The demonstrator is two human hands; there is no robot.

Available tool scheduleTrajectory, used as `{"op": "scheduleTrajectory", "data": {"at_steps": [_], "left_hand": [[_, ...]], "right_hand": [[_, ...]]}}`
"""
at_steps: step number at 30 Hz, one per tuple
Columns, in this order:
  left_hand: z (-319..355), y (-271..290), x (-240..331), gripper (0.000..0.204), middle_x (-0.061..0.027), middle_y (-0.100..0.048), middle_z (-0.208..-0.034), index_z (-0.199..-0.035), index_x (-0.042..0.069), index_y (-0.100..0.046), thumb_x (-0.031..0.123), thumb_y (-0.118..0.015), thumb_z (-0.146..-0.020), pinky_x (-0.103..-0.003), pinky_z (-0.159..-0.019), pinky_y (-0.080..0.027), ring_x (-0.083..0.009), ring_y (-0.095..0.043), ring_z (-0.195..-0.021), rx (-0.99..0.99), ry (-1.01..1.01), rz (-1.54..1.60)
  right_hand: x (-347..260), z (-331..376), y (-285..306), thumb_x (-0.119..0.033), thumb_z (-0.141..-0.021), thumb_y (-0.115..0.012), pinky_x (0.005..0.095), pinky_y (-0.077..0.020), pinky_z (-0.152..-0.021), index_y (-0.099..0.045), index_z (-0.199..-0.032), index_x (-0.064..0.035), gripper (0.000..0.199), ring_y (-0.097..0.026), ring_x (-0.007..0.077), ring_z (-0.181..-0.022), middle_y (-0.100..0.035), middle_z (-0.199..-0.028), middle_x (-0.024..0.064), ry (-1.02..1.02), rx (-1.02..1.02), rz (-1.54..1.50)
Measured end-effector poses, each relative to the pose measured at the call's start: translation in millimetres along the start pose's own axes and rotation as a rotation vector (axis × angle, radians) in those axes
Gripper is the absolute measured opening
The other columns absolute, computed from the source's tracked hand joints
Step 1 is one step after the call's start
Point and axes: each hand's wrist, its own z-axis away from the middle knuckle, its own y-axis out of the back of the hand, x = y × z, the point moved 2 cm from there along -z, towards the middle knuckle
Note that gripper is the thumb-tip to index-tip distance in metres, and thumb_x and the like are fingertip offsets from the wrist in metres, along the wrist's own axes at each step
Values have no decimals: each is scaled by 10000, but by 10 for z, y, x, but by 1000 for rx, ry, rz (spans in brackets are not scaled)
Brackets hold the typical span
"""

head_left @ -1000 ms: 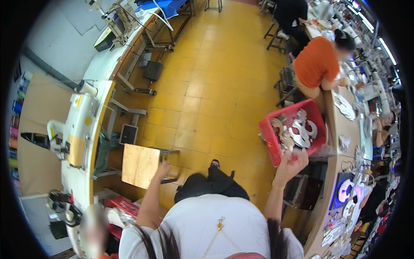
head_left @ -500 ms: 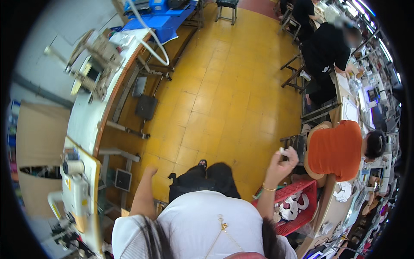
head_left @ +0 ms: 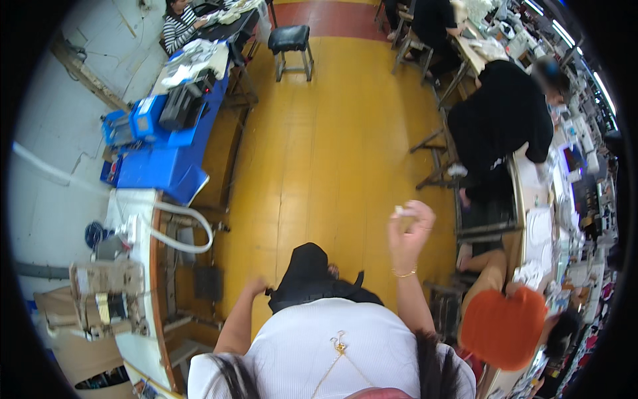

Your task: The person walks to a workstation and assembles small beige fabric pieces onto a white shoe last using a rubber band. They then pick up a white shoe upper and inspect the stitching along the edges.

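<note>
My right hand (head_left: 412, 231) is raised ahead of my right side, above the yellow floor. Its thumb and fingers pinch a small white object (head_left: 400, 211), too small to name. A thin gold bracelet (head_left: 404, 272) circles that wrist. My left hand (head_left: 255, 286) hangs low beside my left hip, next to my black trousers (head_left: 316, 279). Its fingers are turned away and blurred, so their position is unclear. Neither hand touches a table.
Along the left stand a white-topped table (head_left: 136, 249) with a sewing machine (head_left: 106, 292), a white hose (head_left: 189, 246) and a blue machine (head_left: 147, 118). A black stool (head_left: 290, 40) stands ahead. On the right, a person in orange (head_left: 505, 329) and one in black (head_left: 498, 116) sit at worktables.
I have walked forward along the aisle. The stool and blue machine are nearer, and the person in orange has slipped back beside me. My right hand still pinches the small white object.
</note>
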Motion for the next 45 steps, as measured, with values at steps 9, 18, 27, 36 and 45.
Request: {"op": "scheduleTrajectory", "data": {"at_steps": [9, 18, 27, 36, 45], "left_hand": [[-1067, 2232, 233, 397, -199, -678, -1178, -1123, 69, -710, 363, -602, -880, -470, -906, -512, -364, -646, -1084, -61, 272, 268], [-3158, 8830, 4509, 516, -233, -593, -1301, -1343, 73, -549, 333, -566, -897, -448, -1046, -439, -387, -538, -1244, 557, -419, 237], [-4652, 10088, 4400, 440, -229, -648, -1211, -1170, 52, -672, 341, -569, -855, -476, -950, -486, -383, -620, -1134, 361, -179, 137], [-5791, 11273, 3911, 600, -154, -492, -1457, -1415, 132, -515, 388, -652, -889, -450, -1102, -377, -288, -478, -1342, -285, 382, 86], [-7897, 17112, 7976, 467, -251, -628, -1233, -1262, 27, -595, 322, -600, -899, -452, -1020, -461, -404, -579, -1180, 634, -408, 199]], "right_hand": [[1484, -2655, -2386, 66, -770, -662, 377, -420, -972, -551, -1080, -66, 355, -546, 218, -1004, -560, -1026, 82, -124, -146, -226], [3715, -5130, -2890, 73, -802, -628, 367, -417, -985, -534, -960, -35, 213, -552, 209, -1005, -553, -1128, 107, -288, 183, 68], [4861, -8293, -5412, 80, -813, -616, 372, -398, -1006, -537, -1138, -27, 352, -555, 192, -954, -568, -1040, 82, -199, -134, -126], [6180, -11066, -7492, 73, -818, -629, 384, -440, -969, -518, -1222, -38, 433, -569, 171, -859, -561, -875, 44, 75, -387, 3], [7891, -13446, -8411, 84, -820, -626, 290, -462, -888, -517, -1253, -21, 458, -543, 131, -820, -544, -871, 28, -288, -111, -41]]}}
